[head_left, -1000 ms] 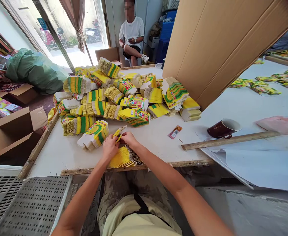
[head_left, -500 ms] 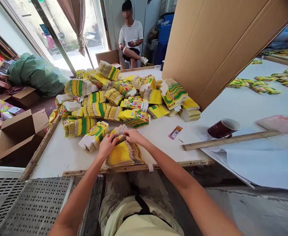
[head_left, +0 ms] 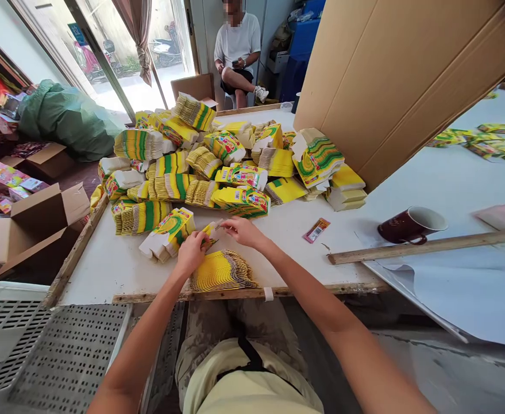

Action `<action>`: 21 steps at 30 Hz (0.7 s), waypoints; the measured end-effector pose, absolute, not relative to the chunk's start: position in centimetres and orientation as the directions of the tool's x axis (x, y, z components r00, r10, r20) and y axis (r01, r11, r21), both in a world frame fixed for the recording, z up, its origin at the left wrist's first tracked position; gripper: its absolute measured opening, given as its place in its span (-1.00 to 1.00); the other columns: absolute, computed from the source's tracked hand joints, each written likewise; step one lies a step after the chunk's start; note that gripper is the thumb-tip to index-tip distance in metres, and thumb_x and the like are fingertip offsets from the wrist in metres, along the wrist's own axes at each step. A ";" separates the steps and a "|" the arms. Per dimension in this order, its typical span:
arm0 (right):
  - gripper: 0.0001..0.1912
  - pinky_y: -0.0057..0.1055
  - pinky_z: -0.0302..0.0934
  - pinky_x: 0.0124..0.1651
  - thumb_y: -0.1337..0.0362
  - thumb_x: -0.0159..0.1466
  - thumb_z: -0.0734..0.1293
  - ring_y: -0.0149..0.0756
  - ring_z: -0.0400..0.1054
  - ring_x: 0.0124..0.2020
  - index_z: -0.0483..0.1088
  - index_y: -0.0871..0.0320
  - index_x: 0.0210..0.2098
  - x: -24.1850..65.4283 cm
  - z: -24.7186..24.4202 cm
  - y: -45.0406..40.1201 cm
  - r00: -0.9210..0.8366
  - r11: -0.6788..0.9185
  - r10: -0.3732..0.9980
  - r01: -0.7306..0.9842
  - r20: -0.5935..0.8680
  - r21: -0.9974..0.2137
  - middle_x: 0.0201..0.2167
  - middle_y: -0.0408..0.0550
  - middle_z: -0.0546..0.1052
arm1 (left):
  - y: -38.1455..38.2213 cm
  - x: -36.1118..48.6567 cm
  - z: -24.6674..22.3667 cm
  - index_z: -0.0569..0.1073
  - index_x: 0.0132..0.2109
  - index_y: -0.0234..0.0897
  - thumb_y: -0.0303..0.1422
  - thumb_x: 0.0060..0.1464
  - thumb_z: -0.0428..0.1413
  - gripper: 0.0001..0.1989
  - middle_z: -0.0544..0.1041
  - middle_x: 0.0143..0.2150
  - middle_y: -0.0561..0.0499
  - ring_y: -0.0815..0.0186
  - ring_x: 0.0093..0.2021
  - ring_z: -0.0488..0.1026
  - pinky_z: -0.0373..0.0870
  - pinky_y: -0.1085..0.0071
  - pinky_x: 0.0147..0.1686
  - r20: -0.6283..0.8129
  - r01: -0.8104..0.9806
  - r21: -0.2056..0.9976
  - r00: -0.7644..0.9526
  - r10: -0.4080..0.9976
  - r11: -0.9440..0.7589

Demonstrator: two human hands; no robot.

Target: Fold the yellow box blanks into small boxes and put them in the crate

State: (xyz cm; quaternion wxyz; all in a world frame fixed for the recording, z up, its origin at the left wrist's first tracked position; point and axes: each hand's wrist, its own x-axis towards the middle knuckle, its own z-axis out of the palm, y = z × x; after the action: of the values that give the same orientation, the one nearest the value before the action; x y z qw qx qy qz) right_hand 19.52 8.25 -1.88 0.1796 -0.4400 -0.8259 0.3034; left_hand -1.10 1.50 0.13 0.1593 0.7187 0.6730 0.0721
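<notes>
Near the table's front edge lies a fanned stack of flat yellow cartons (head_left: 224, 270). Just behind its left end, my left hand (head_left: 193, 250) is closed on a small yellow carton (head_left: 210, 230). My right hand (head_left: 240, 230) has its thumb and fingertips pinched at the right end of that same carton, above the stack. A bundle of yellow and white cartons (head_left: 170, 233) lies left of my left hand. Behind both hands spreads a large heap of bundled yellow and green cartons (head_left: 200, 167).
A small sachet (head_left: 316, 230), a dark red mug (head_left: 409, 224) and a wooden strip (head_left: 420, 247) lie to the right. Behind them leans a big cardboard sheet (head_left: 390, 75). White crates (head_left: 71, 339) stand lower left. A person (head_left: 238, 46) sits beyond the table.
My right hand has lifted slightly off the stack, and the small carton between my hands shows less of its white part. The whole view has shifted a little.
</notes>
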 end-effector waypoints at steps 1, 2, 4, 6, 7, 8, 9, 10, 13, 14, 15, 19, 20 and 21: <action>-0.63 -0.41 0.22 -0.07 0.46 0.31 0.25 -0.25 0.39 -0.09 0.46 0.12 0.06 19.1 -2.1 8.1 -0.531 0.439 0.846 0.636 0.054 -0.635 -0.09 0.04 0.49 | 1.5 -1.1 0.1 0.44 -0.10 -0.16 -0.51 0.12 0.05 -0.77 0.47 0.01 -0.03 0.19 0.02 0.42 0.34 0.32 -0.03 -0.112 0.947 0.319 0.086 0.990 -0.046; -0.61 -0.40 0.22 -0.07 0.49 0.29 0.26 -0.22 0.37 -0.07 0.46 0.10 0.06 18.8 -2.4 7.9 -0.519 0.449 0.852 0.651 0.073 -0.612 -0.08 0.04 0.47 | 1.5 -1.1 0.1 0.43 -0.12 -0.17 -0.52 0.12 0.04 -0.79 0.47 0.00 -0.04 0.19 0.02 0.42 0.34 0.32 -0.04 -0.111 0.949 0.312 0.087 0.990 -0.048; -0.58 -0.39 0.22 -0.07 0.51 0.27 0.27 -0.19 0.35 -0.03 0.46 0.06 0.07 18.5 -2.8 7.5 -0.502 0.466 0.858 0.675 0.107 -0.572 -0.08 0.04 0.44 | 1.5 -1.0 0.0 0.41 -0.15 -0.19 -0.53 0.12 0.03 -0.81 0.47 -0.02 -0.05 0.19 0.02 0.42 0.33 0.33 -0.04 -0.105 0.952 0.301 0.088 0.991 -0.052; -0.58 -0.39 0.22 -0.07 0.50 0.28 0.28 -0.18 0.32 -0.01 0.44 0.06 0.08 18.4 -3.2 7.1 -0.489 0.480 0.861 0.691 0.140 -0.540 -0.07 0.04 0.42 | 1.4 -1.0 0.0 0.40 -0.17 -0.19 -0.53 0.14 0.00 -0.83 0.47 -0.04 -0.06 0.19 0.00 0.42 0.33 0.33 -0.05 -0.098 0.955 0.293 0.089 0.991 -0.057; -0.59 -0.38 0.21 -0.06 0.49 0.28 0.29 -0.18 0.32 -0.01 0.44 0.06 0.07 18.4 -3.3 7.0 -0.483 0.485 0.862 0.698 0.154 -0.527 -0.07 0.04 0.41 | 1.3 -0.9 0.0 0.39 -0.17 -0.19 -0.53 0.15 -0.01 -0.83 0.47 -0.05 -0.06 0.19 -0.01 0.42 0.33 0.33 -0.06 -0.096 0.956 0.289 0.089 0.991 -0.058; -0.60 -0.38 0.21 -0.07 0.49 0.27 0.30 -0.18 0.31 -0.01 0.43 0.07 0.07 18.4 -3.5 7.0 -0.478 0.490 0.862 0.704 0.166 -0.515 -0.07 0.04 0.41 | 1.3 -0.9 0.0 0.38 -0.18 -0.19 -0.54 0.16 -0.02 -0.83 0.47 -0.07 -0.06 0.20 -0.02 0.42 0.33 0.33 -0.07 -0.094 0.957 0.285 0.088 0.992 -0.057; -0.61 -0.38 0.21 -0.07 0.49 0.26 0.30 -0.18 0.31 -0.02 0.43 0.08 0.05 18.3 -3.5 7.0 -0.474 0.493 0.863 0.709 0.176 -0.505 -0.08 0.04 0.41 | 1.2 -0.9 0.0 0.37 -0.19 -0.19 -0.54 0.16 -0.03 -0.83 0.47 -0.08 -0.06 0.20 -0.03 0.43 0.33 0.33 -0.08 -0.093 0.958 0.282 0.086 0.992 -0.056; -0.63 -0.38 0.20 -0.08 0.49 0.26 0.31 -0.18 0.30 -0.04 0.43 0.09 0.03 18.3 -3.6 7.0 -0.470 0.495 0.863 0.713 0.186 -0.497 -0.09 0.04 0.41 | 1.2 -0.8 0.0 0.36 -0.20 -0.19 -0.55 0.16 -0.03 -0.83 0.47 -0.10 -0.06 0.20 -0.03 0.43 0.32 0.34 -0.08 -0.093 0.959 0.280 0.082 0.992 -0.053; -0.73 -0.38 0.18 -0.10 0.49 0.27 0.29 -0.18 0.29 -0.07 0.45 0.13 -0.08 18.0 -3.7 7.0 -0.461 0.505 0.861 0.717 0.215 -0.480 -0.14 0.03 0.41 | 1.0 -0.7 -0.1 0.33 -0.19 -0.18 -0.58 0.15 -0.03 -0.81 0.47 -0.13 -0.05 0.20 -0.03 0.43 0.32 0.34 -0.08 -0.084 0.961 0.275 0.053 0.995 -0.028; -0.77 -0.38 0.17 -0.10 0.48 0.28 0.27 -0.18 0.28 -0.09 0.46 0.14 -0.13 17.9 -3.7 7.0 -0.459 0.509 0.859 0.716 0.226 -0.478 -0.15 0.03 0.40 | 1.0 -0.7 -0.1 0.32 -0.18 -0.18 -0.58 0.15 -0.02 -0.81 0.47 -0.12 -0.05 0.20 -0.02 0.42 0.31 0.34 -0.08 -0.079 0.962 0.274 0.036 0.996 -0.013; -0.80 -0.37 0.16 -0.10 0.48 0.30 0.26 -0.18 0.28 -0.10 0.46 0.14 -0.18 17.9 -3.7 7.0 -0.457 0.513 0.857 0.714 0.238 -0.476 -0.16 0.03 0.40 | 0.9 -0.7 -0.2 0.31 -0.16 -0.19 -0.57 0.15 -0.01 -0.81 0.47 -0.11 -0.05 0.20 -0.01 0.42 0.31 0.34 -0.08 -0.073 0.962 0.275 0.018 0.997 0.002; -0.82 -0.36 0.15 -0.07 0.45 0.32 0.22 -0.19 0.26 -0.12 0.45 0.16 -0.29 18.3 -3.9 6.7 -0.465 0.542 0.839 0.684 0.282 -0.488 -0.20 0.04 0.40 | 0.7 -0.6 -0.2 0.28 -0.07 -0.18 -0.51 0.15 0.06 -0.78 0.46 -0.03 -0.07 0.18 0.02 0.42 0.31 0.33 -0.07 -0.051 0.957 0.287 -0.027 0.998 0.040; -0.82 -0.37 0.15 -0.07 0.45 0.32 0.22 -0.19 0.26 -0.12 0.44 0.16 -0.31 18.5 -4.1 6.6 -0.470 0.552 0.833 0.671 0.291 -0.496 -0.20 0.03 0.40 | 0.7 -0.6 -0.2 0.28 -0.06 -0.18 -0.50 0.15 0.07 -0.77 0.46 -0.03 -0.07 0.18 0.03 0.42 0.31 0.33 -0.07 -0.048 0.956 0.291 -0.026 0.998 0.039; -0.82 -0.37 0.16 -0.07 0.46 0.32 0.22 -0.21 0.27 -0.12 0.44 0.15 -0.31 18.7 -4.2 6.5 -0.477 0.561 0.827 0.657 0.299 -0.504 -0.20 0.03 0.40 | 0.6 -0.6 -0.2 0.28 -0.06 -0.18 -0.50 0.15 0.07 -0.77 0.46 -0.02 -0.07 0.17 0.03 0.42 0.31 0.33 -0.07 -0.047 0.955 0.295 -0.023 0.999 0.035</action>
State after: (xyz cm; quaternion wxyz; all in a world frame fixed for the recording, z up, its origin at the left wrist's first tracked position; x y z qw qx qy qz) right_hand 18.74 6.48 -4.19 0.2616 -0.4395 -0.8438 0.1625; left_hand -0.57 0.60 -0.21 0.1209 0.6885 0.7093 0.0907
